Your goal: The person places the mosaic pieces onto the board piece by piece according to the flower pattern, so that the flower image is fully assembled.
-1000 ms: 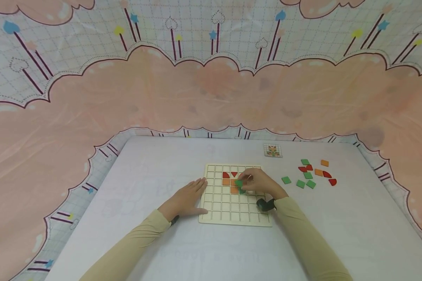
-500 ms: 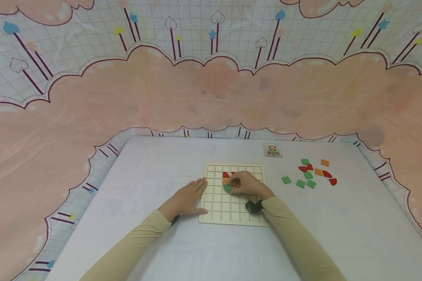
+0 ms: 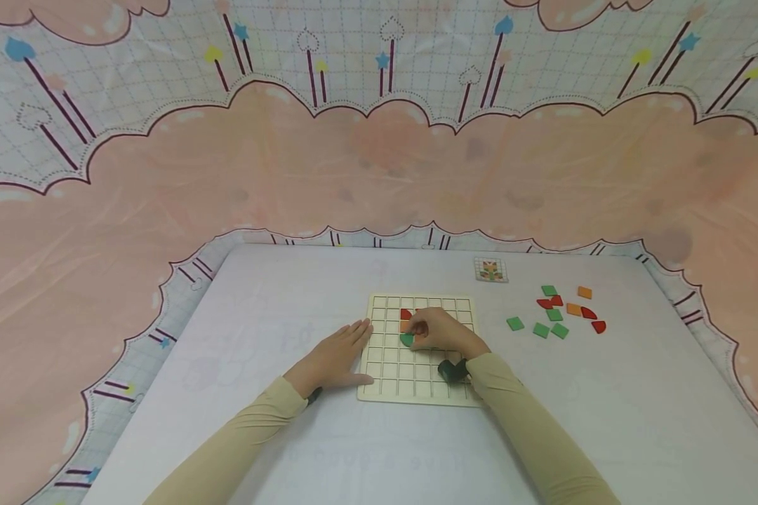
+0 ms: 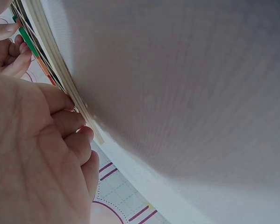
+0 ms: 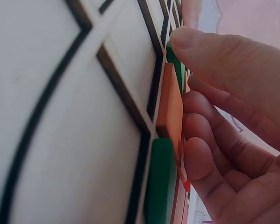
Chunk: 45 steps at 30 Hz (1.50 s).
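My right hand [image 3: 445, 330] is over the middle of a pale gridded wooden board [image 3: 385, 382], pinching a green rounded tile [image 3: 407, 339] in one of its squares. In the right wrist view the thumb lies against that green tile [image 5: 175, 63], beside an orange square tile [image 5: 170, 100] and a second green tile [image 5: 159, 182] on the board. A red tile [image 3: 406, 313] sits farther back, partly by the fingers; my hand hides other tiles. My left hand [image 3: 331, 358] lies with fingers extended along the board's left edge, fingertips touching it in the left wrist view.
Loose green tiles [image 3: 540, 330], red rounded tiles [image 3: 599, 327] and orange tiles [image 3: 584, 292] lie scattered right of the board on the white table [image 3: 278, 294]. A small pattern card [image 3: 490, 270] lies behind them to the left. A printed cloth [image 3: 379, 175] rises at the back.
My right hand has moved left across the board with the green rounded tile, bringing it down beside the orange ones. Over the last half second it barely shifts. The left hand stays put.
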{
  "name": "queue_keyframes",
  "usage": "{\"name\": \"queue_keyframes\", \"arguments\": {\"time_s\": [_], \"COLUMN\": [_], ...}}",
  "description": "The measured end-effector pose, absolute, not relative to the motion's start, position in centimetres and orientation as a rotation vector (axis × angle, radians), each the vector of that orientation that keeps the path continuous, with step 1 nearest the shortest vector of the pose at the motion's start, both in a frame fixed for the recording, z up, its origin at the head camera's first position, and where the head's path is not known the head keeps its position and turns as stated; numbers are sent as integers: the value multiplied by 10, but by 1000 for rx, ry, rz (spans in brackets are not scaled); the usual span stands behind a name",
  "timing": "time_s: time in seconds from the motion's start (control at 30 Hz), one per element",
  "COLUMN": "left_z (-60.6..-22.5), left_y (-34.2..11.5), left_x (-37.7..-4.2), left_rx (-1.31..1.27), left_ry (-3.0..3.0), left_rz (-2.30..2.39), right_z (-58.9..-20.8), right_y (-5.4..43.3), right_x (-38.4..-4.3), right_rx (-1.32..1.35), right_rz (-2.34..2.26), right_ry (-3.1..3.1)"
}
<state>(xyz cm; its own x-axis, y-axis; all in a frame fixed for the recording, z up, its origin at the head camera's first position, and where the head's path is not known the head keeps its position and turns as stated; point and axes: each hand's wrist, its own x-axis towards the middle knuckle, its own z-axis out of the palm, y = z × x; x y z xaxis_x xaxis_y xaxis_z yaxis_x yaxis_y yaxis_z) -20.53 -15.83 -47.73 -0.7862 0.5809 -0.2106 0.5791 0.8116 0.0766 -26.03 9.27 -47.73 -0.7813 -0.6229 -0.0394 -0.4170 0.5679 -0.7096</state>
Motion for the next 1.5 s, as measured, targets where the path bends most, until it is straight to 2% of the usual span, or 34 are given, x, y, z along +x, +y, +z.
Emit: {"name": "queue_keyframes", "arguments": {"time_s": [1.1, 1.5], "left_z": [-474, -475], "left_y": [-157, -156], "left_x": [-204, -204], "left_rx": [883, 890], "left_ry": [2774, 2778], "left_rz": [24, 36], "right_z": [-479, -468], "right_y": [91, 114], "right_x": [-264, -259], "right_rx": [-865, -829], "right_rz": [-945, -1032], "right_ry": [2580, 2567]}}
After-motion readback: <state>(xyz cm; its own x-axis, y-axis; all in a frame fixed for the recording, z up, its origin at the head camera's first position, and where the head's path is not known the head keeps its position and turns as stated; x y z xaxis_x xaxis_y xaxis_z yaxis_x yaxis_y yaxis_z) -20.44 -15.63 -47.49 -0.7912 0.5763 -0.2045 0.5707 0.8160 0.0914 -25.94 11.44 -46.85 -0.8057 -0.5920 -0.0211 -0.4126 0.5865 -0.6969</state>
